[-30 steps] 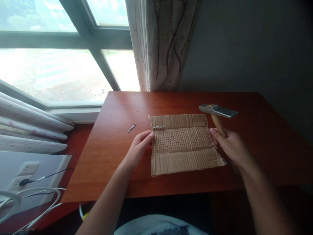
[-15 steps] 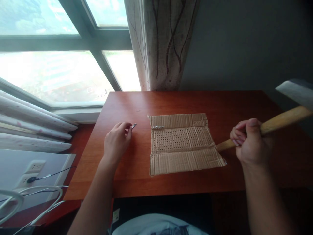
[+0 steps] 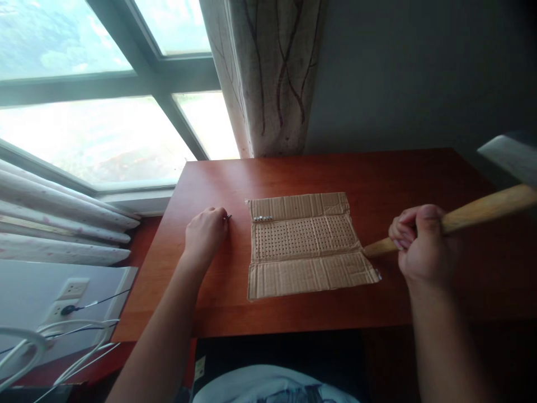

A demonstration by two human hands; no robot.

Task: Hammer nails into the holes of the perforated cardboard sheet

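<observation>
My right hand is wrapped round the wooden handle of a hammer. Its metal head is raised at the right edge and partly cut off by the frame. The lower end of the handle is beside the right edge of a cardboard sheet, which lies on the table. Many small holes in rows cover the sheet's middle band. My left hand, left of the cardboard, pinches a small dark metal rod; only its tip shows past the fingers. Several small shiny metal pieces sit in a row near the sheet's upper left.
The reddish-brown wooden table ends at a front edge near my body. A window and curtains stand behind and to the left. White cables and a wall socket are at lower left.
The view has shifted slightly, so the cardboard appears a little further left. My left hand has turned, and less of the rod shows. My right hand still grips the raised hammer.
</observation>
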